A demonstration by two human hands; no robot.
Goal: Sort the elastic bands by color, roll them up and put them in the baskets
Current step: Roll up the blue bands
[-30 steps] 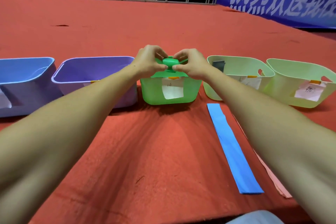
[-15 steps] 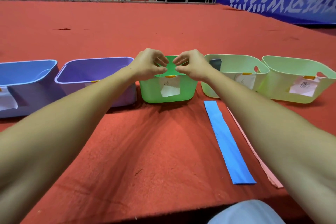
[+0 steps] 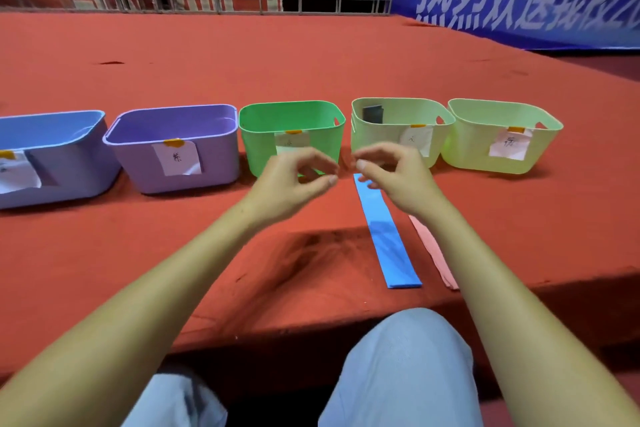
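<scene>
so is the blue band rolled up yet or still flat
Still flat. The blue elastic band lies spread out full length on the red carpet, beside the pink band; neither hand touches it.

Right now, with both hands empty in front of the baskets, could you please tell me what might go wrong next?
1. The flat blue elastic band and the pale pink elastic band both end near the red table's front edge; a careless pull might drag one off.
2. The two pale green plastic baskets look alike, so the pink band could land in the wrong one.
3. The right hand hovers over the blue band's far end, hiding it.
</scene>
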